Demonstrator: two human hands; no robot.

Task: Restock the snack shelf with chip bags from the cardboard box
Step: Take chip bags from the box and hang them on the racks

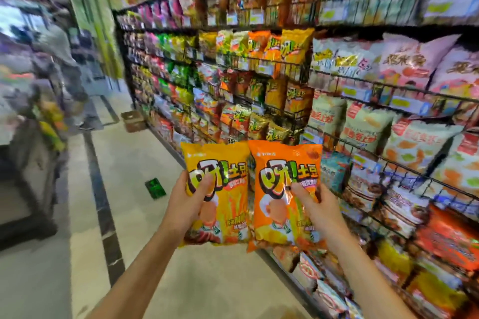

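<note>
My left hand [190, 202] grips a yellow chip bag [223, 163] by its left side, thumb across the front. My right hand [320, 208] grips an orange chip bag [277, 204] by its right side. Both bags are upright, side by side and touching, held in front of the snack shelf [344, 142]. Matching yellow and orange bags [282, 46] stand on an upper shelf row ahead. A cardboard box [133, 120] sits on the floor far down the aisle by the shelf's foot.
The black wire shelving runs along the right, packed with bags on every row. A green flat object [155, 188] lies on the tiled floor. A dark display unit [26, 176] stands at the left. A person [62, 59] stands far down the aisle.
</note>
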